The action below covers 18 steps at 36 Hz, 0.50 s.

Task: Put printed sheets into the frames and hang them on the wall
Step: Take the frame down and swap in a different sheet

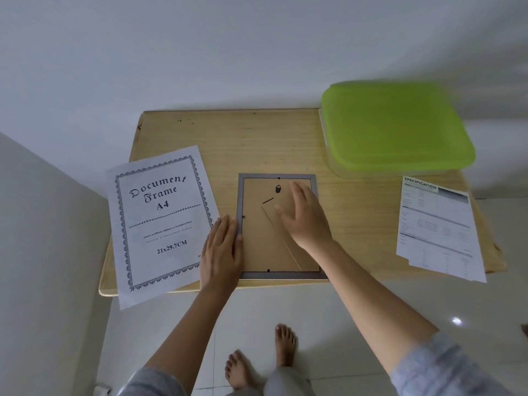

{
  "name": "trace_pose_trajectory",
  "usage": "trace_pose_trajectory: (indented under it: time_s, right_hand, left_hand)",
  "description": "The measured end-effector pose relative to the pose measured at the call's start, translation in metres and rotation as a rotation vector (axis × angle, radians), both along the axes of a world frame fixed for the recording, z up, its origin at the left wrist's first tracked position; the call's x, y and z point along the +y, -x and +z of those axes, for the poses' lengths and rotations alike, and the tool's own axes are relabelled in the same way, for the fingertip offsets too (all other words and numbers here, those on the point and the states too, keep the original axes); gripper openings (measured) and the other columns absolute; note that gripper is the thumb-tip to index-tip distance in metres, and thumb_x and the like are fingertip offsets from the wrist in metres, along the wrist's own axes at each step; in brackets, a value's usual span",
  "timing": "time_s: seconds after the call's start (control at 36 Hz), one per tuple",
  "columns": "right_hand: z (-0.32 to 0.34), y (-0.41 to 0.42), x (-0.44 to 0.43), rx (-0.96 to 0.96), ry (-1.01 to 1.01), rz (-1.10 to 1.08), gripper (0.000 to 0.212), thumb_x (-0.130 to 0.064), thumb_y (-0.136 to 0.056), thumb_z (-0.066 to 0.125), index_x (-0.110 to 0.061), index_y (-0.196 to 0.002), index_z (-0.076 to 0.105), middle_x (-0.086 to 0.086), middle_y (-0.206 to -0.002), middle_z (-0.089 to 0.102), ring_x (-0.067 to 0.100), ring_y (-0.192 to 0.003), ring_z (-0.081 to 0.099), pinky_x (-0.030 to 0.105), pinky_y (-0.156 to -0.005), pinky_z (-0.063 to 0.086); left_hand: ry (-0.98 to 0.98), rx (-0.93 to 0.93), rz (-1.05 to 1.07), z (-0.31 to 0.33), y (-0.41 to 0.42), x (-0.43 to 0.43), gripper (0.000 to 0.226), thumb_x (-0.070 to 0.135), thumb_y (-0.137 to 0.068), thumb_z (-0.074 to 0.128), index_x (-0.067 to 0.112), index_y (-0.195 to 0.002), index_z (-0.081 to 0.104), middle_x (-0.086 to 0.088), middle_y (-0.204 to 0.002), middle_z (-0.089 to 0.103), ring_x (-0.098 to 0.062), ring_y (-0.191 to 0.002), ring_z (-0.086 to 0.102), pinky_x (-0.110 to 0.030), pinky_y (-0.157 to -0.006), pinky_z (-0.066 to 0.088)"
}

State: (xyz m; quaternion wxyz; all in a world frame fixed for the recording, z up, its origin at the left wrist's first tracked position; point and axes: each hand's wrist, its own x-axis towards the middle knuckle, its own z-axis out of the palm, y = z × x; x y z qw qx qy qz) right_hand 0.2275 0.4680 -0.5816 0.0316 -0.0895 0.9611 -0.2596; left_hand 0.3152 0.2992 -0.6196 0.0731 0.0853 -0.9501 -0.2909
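A grey picture frame [281, 275] lies face down on the wooden table [228, 138], its brown backing board with a fold-out stand and a small black hanger showing. My left hand [221, 252] lies flat with straight fingers on the frame's left edge, partly over a printed "Document Frame A4" sheet [160, 221]. My right hand [307, 218] rests open on the backing board, fingers spread toward the top right corner. A printed "Specification" sheet [437, 227] lies at the table's right end.
A clear plastic box with a green lid [394, 124] stands at the table's back right corner. The table is against a white wall, with another wall at the left. Both sheets overhang the front edge. My bare feet stand on the tiled floor below.
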Motion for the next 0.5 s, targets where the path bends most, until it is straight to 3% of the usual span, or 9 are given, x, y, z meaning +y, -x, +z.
trace_pose_trajectory:
  time_s: [0.5]
  right_hand:
    - [-0.022,0.033,-0.009,0.062,-0.119,0.089,0.061,-0.046,-0.092,0.045,-0.012,-0.141,0.032,0.007,-0.143,0.036,0.022,-0.133,0.033,0.040,-0.108,0.034]
  left_hand:
    - [0.064,0.067,0.065,-0.011,0.001,0.003,0.044,0.032,-0.093,0.036,0.017,-0.132,0.050,-0.001,-0.140,0.047,-0.007,-0.133,0.029,-0.027,-0.109,0.025]
